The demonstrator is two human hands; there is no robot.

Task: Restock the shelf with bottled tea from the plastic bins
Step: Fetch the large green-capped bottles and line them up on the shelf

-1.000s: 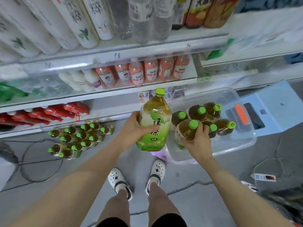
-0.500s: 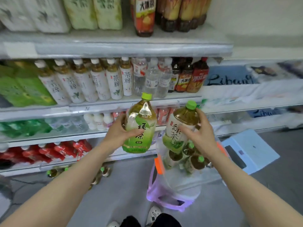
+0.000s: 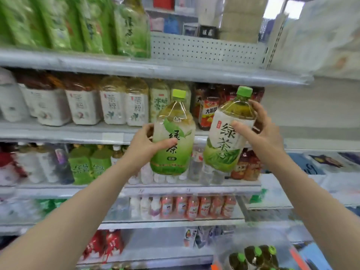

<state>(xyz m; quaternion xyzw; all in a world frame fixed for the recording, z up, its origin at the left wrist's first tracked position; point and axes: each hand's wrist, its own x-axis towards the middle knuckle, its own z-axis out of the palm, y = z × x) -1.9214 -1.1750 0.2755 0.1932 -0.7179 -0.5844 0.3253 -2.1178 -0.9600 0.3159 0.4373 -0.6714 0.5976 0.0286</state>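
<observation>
Two bottles of green tea sit mid-frame before the shelves (image 3: 155, 71). I see the left hand (image 3: 145, 146) curled round the left bottle (image 3: 172, 137), thumb across its label, bottle upright. Just right of it, apart, the right hand (image 3: 262, 131) grips the right bottle (image 3: 227, 137), tilted right, fingers wrapped behind. In the lower right corner, more bottles stand in a clear bin (image 3: 224, 248).
</observation>
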